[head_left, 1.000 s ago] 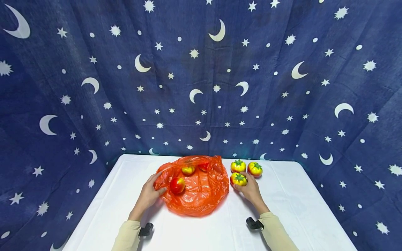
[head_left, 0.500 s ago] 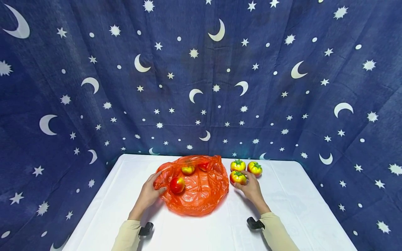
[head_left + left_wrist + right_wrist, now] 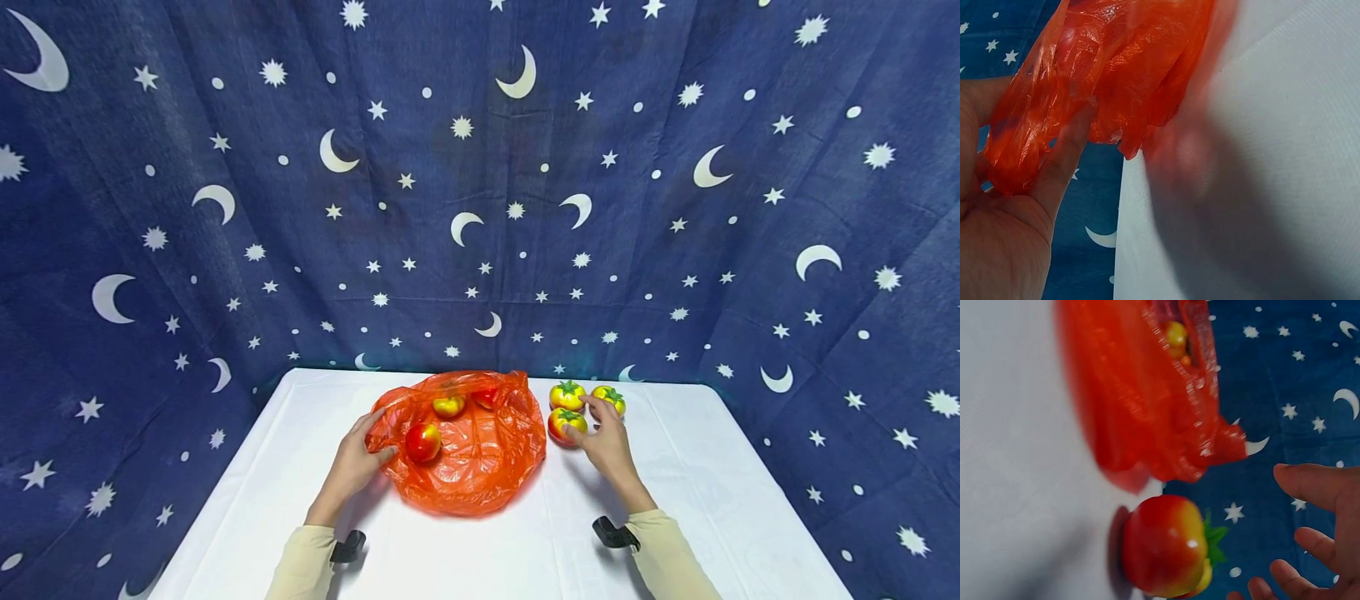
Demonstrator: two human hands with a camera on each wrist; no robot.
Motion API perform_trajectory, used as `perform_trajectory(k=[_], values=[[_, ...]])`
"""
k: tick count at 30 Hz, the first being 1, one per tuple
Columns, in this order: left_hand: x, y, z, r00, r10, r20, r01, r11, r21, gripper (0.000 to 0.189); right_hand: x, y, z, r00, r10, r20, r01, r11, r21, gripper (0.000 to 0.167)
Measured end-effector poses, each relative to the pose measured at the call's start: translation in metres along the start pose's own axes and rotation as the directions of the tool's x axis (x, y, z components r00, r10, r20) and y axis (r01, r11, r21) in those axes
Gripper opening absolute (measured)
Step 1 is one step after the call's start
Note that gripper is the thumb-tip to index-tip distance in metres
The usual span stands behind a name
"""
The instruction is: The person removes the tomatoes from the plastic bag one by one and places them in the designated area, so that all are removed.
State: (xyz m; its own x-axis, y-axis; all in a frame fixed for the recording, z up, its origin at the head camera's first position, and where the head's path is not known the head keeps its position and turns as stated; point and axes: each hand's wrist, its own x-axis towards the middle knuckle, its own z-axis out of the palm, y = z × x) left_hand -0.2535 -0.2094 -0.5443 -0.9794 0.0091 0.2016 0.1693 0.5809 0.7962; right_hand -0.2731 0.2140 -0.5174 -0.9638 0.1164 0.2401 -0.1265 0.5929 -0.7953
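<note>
My left hand (image 3: 351, 460) grips the left edge of a red-orange plastic bag (image 3: 480, 467); in the left wrist view its thumb and fingers hold the crumpled film. Inside the bag lie a red tomato (image 3: 423, 442), a yellowish tomato (image 3: 449, 406) and a red piece of fruit (image 3: 486, 398) partly hidden by the film. Right of the bag, three red-and-yellow tomatoes with green leafy tops sit close together: a front one (image 3: 564, 427), a back one (image 3: 567, 395) and a right one (image 3: 611, 398), partly behind my fingers. My right hand (image 3: 611, 450) hovers over them, fingers spread, holding nothing.
A white cloth covers the table (image 3: 465, 558), whose back edge meets a dark blue curtain (image 3: 420, 192) printed with moons and stars. Each wrist carries a black camera mount, such as the right mount (image 3: 615, 533).
My right hand has let go of the front tomato, which now stands by the back one, and has lifted and shifted slightly right. The left hand and the bag stay put.
</note>
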Motion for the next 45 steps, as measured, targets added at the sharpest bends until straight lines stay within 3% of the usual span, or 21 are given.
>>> perform_trajectory(k=[12, 17, 30, 39, 45], values=[[0.0, 0.0, -0.002, 1.0, -0.007, 0.012, 0.007, 1.0, 0.011, 0.074, -0.01, -0.034, -0.005, 0.986, -0.152, -0.069, 0.155, 0.987, 0.043, 0.051], [0.0, 0.0, -0.002, 1.0, -0.018, 0.017, 0.018, 1.0, 0.016, 0.074, -0.015, -0.046, -0.006, 0.981, -0.174, -0.08, 0.178, 0.983, 0.047, 0.049], [-0.001, 0.002, -0.003, 1.0, -0.007, 0.019, 0.006, 1.0, 0.03, 0.075, -0.031, -0.069, 0.0, 0.979, -0.202, -0.01, 0.201, 0.967, 0.159, 0.049], [0.001, 0.003, -0.003, 0.999, -0.023, 0.023, 0.022, 0.999, 0.043, 0.075, -0.055, -0.11, 0.0, 0.977, -0.205, 0.061, 0.19, 0.963, 0.191, 0.048], [0.001, 0.002, -0.003, 1.0, -0.017, 0.02, 0.016, 0.999, 0.036, 0.076, -0.052, -0.093, 0.022, 0.972, -0.212, 0.105, 0.179, 0.948, 0.262, 0.048]])
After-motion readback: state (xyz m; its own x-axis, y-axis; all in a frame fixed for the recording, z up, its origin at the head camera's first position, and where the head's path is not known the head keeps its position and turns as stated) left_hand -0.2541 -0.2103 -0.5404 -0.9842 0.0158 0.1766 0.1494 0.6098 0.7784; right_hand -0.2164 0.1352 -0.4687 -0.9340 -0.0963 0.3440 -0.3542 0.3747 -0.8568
